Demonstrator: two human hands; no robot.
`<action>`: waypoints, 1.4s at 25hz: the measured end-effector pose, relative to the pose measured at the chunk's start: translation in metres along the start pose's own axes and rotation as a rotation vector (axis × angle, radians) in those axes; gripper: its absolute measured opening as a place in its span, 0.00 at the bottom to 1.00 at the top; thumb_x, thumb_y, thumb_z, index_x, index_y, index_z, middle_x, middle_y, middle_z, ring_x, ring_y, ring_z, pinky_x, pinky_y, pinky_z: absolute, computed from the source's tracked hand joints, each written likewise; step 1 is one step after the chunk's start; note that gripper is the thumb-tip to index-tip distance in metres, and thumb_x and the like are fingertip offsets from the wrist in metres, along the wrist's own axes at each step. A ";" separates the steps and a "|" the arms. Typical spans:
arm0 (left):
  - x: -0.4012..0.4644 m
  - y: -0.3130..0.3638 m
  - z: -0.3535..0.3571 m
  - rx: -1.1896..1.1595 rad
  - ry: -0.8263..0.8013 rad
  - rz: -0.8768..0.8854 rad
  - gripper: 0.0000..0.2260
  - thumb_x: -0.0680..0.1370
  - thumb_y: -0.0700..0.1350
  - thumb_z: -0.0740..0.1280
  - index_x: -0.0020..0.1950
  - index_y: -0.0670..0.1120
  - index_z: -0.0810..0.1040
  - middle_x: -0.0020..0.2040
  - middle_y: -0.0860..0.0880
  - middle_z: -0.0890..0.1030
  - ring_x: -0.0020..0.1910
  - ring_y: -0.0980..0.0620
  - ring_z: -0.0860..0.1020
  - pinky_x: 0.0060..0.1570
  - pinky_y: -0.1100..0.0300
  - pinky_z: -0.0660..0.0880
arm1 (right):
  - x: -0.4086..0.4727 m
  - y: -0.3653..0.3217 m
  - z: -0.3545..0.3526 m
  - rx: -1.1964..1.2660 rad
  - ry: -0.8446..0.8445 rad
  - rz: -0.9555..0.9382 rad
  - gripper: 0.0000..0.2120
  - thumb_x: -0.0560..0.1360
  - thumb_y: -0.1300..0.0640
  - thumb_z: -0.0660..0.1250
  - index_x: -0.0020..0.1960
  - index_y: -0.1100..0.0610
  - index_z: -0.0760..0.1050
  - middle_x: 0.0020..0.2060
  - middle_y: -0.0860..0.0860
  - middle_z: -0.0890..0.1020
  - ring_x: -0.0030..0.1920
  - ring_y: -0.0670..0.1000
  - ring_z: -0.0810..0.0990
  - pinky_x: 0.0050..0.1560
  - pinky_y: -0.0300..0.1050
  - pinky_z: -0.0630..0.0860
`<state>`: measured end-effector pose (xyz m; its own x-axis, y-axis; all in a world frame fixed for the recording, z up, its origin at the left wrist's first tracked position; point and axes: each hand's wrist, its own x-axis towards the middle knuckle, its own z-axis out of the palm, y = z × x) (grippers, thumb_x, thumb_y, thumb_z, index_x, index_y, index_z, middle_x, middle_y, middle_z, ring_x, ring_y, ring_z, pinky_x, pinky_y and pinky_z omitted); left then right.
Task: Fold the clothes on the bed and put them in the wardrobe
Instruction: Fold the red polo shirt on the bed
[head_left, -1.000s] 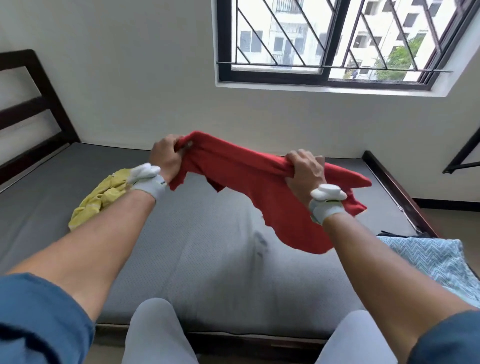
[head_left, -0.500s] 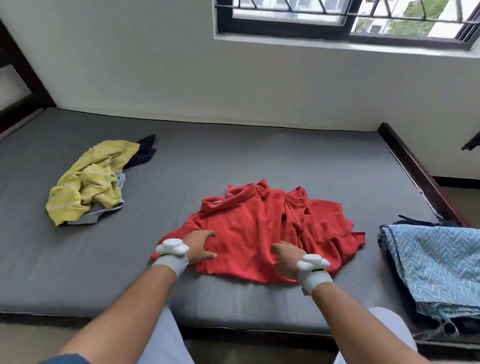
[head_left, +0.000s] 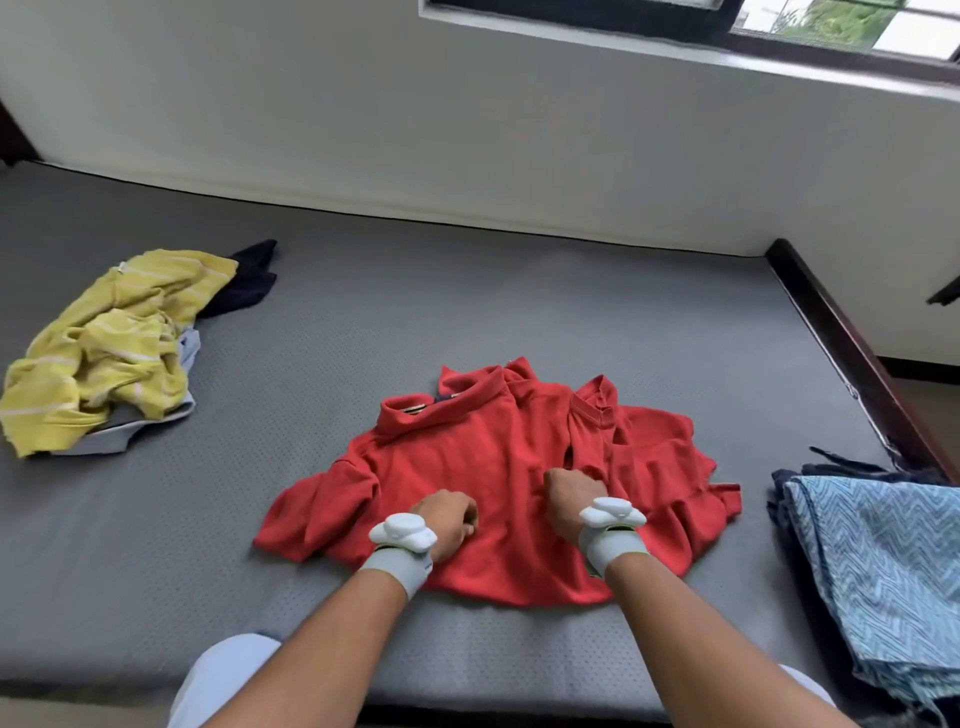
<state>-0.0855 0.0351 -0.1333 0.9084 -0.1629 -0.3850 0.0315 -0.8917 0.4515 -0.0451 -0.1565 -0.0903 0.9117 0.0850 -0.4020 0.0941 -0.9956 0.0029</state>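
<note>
Where knuckles curl, fingers (head_left: 470, 519) hidden.

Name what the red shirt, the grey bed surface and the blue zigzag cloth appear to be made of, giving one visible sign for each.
Red shirt: soft matte knit, probably cotton; it rumples and has a ribbed collar.
Grey bed surface: seemingly a synthetic mesh cover; fine regular dots, slight sheen.
Blue zigzag cloth: thin fabric, likely woven and printed; it lies in flat folded layers. Fibre types cannot be confirmed.

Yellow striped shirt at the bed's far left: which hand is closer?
Left. The left hand rests on the red shirt, nearer the yellow striped shirt; the right hand lies farther right on it.
</note>
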 end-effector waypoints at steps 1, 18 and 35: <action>-0.002 -0.002 -0.002 -0.030 0.035 0.020 0.05 0.74 0.45 0.66 0.47 0.53 0.80 0.47 0.53 0.83 0.50 0.50 0.80 0.50 0.59 0.75 | -0.003 -0.002 -0.001 0.012 -0.035 -0.059 0.10 0.75 0.58 0.59 0.52 0.55 0.77 0.53 0.56 0.82 0.53 0.60 0.80 0.49 0.47 0.74; -0.023 0.016 -0.033 -0.453 -0.071 0.170 0.27 0.67 0.46 0.66 0.66 0.48 0.75 0.48 0.57 0.82 0.48 0.55 0.80 0.49 0.66 0.72 | -0.036 0.014 -0.028 0.254 0.080 -0.113 0.38 0.65 0.50 0.76 0.70 0.50 0.64 0.64 0.52 0.70 0.66 0.57 0.69 0.58 0.51 0.70; -0.028 0.001 -0.053 -0.336 0.212 -0.275 0.12 0.74 0.43 0.67 0.58 0.47 0.79 0.46 0.44 0.83 0.47 0.46 0.81 0.46 0.59 0.73 | -0.072 -0.031 -0.013 0.469 -0.509 -0.300 0.28 0.62 0.32 0.75 0.45 0.56 0.79 0.36 0.51 0.81 0.35 0.48 0.78 0.42 0.45 0.79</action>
<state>-0.0889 0.0612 -0.0792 0.9114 0.1805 -0.3697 0.3835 -0.6984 0.6043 -0.1082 -0.1311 -0.0498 0.5660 0.4391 -0.6977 0.0256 -0.8553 -0.5175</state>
